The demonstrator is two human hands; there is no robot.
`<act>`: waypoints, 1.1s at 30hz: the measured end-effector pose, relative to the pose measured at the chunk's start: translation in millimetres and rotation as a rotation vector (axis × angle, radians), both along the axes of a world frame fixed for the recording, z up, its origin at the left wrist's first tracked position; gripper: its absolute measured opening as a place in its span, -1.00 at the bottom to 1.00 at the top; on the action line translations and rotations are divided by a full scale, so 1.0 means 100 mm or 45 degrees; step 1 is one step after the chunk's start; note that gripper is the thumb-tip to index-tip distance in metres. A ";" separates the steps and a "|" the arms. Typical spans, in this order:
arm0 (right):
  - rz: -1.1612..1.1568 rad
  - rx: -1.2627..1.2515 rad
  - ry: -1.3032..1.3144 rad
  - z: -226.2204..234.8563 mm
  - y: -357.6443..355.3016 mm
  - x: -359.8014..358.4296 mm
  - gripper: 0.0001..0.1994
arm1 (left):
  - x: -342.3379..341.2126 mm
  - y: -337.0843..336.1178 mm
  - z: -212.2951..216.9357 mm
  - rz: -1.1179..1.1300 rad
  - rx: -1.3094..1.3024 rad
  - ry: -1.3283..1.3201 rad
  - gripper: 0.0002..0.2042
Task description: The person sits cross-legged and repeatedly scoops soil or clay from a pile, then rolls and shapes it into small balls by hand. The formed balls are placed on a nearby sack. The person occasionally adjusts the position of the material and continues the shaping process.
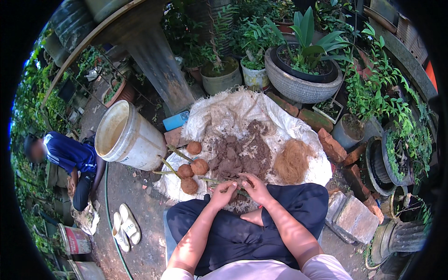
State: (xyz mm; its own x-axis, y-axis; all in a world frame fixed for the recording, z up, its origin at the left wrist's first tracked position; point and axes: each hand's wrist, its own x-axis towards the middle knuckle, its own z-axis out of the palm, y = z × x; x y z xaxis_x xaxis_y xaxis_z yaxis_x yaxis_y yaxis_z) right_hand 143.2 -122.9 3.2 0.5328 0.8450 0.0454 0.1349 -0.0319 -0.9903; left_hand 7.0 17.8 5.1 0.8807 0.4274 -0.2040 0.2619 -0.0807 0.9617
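Note:
My left hand (225, 192) and my right hand (255, 189) are close together over the near edge of a white woven sack (214, 108). Both have their fingers pinched inward. A thin green stem (212, 180) pokes out beside my left hand; what lies between the fingertips is too small to make out. Just beyond them spreads a heap of dark moist soil (240, 156). Left of it lie several round brown fibre-covered balls (199, 166), with green stems sticking out of some. A clump of loose brown fibre (294, 162) rests on the sack to the right.
A white bucket (140, 140) leans at the left, near a blue phone-like object (176, 121). Bricks (332, 145) and a stone block (357, 219) border the right. Potted plants (303, 77) line the back. Sandals (126, 226) and a hose (106, 205) lie left; another person (70, 154) squats beyond.

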 end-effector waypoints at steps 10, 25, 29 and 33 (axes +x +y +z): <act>0.170 -0.052 -0.188 -0.07 0.01 -0.06 -0.62 | 0.00 -0.07 0.00 0.000 -0.202 -0.004 -0.51; 0.026 0.057 -0.108 -0.06 0.02 -0.01 -0.69 | 0.02 -0.06 0.04 -0.057 0.011 0.117 -0.73; 0.003 0.023 -0.165 -0.05 0.04 -0.06 -0.59 | 0.03 -0.08 0.02 0.017 -0.093 -0.058 -0.73; 0.185 -0.082 -0.262 0.02 0.00 -0.05 -0.57 | 0.00 -0.06 0.09 -0.054 -0.203 0.062 -0.75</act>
